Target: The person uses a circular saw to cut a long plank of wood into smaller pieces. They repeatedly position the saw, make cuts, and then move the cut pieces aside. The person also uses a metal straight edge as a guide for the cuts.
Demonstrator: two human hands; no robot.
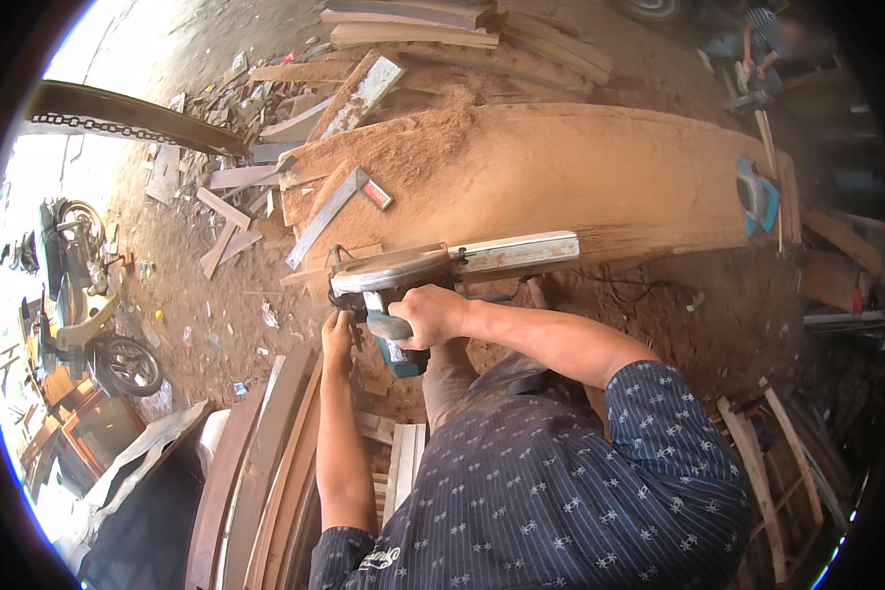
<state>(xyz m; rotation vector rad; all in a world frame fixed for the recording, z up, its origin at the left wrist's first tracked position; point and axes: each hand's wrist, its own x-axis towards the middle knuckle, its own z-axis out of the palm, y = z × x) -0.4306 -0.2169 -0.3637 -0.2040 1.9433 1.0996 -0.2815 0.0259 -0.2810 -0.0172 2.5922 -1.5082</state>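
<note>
Power tool: the teal and grey power tool [393,273], maybe a saw, is at the near edge of the worktop [600,167], in front of the person's body. If it jumps or slips there, it could swing back at the legs.
Right grip: the right grip [428,317] is wrapped tight around the tool's handle. If that hand got tired, the tool could twist away.
Left grip: the left grip [337,336] is up by the front end of the tool. The fingers look bent, but I cannot tell what they hold. They are bare and close to the tool, so a slip could hurt them.
Pale strip: a long pale strip [526,252] lies along the near edge, beside the tool. I see no clamp on it, so it might slide or roll off.
Sawdust: a heap of sawdust [418,138] sits at the far edge. A puff of it could get in the eyes.
Metal square: the metal square [329,214] with a red end lies near the tool and could get bumped.
Dark cord: a dark cord [631,289] lies on the dirt and could catch a foot.
Boxes and tins: I can't make out any for sure, or anything inside one.
</note>
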